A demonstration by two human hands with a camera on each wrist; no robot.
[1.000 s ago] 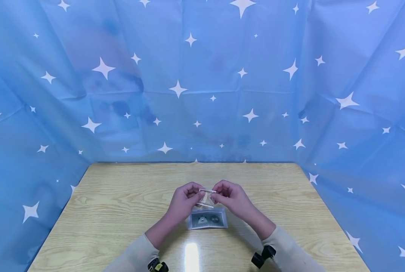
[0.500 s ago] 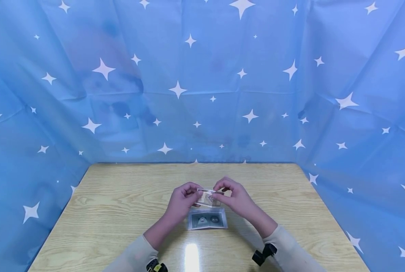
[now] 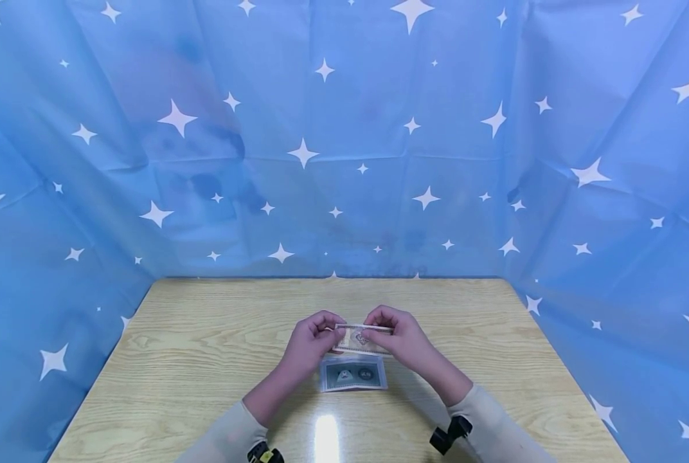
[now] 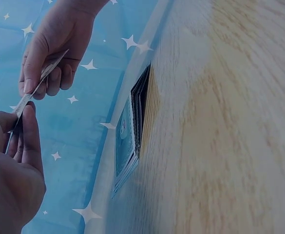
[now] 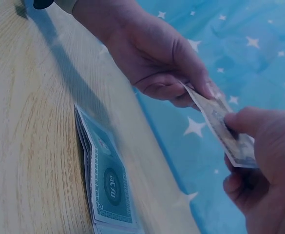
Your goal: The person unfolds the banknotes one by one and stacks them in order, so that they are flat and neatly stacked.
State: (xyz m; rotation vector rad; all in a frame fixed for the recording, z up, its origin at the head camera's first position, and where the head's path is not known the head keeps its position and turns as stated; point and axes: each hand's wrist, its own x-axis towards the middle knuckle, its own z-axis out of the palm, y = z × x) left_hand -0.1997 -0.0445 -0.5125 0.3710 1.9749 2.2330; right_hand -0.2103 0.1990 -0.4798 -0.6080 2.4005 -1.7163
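A tan banknote point(image 3: 353, 339) is stretched between both hands above the table in the head view. My left hand point(image 3: 310, 342) pinches its left end between thumb and fingers. The other end is pinched by my right hand point(image 3: 401, 334), whose thumb lies across the printed face. In the right wrist view the note point(image 5: 215, 119) shows its printed side and a pale border; from the left wrist it appears nearly edge-on. Just in front of the hands, a small stack of green banknotes point(image 3: 353, 374) lies on the table, its layers slightly fanned and bent in the left wrist view.
The wood-grain table point(image 3: 205, 347) has a bright light reflection near its front. A blue curtain point(image 3: 344, 180) with white stars hangs behind the table and along both sides. Dark camera straps point(image 3: 451, 436) sit at the wrists.
The tan banknote has been opened out wider to the right, showing more of its printed face. My right hand has shifted slightly right along it; the green stack stays put.
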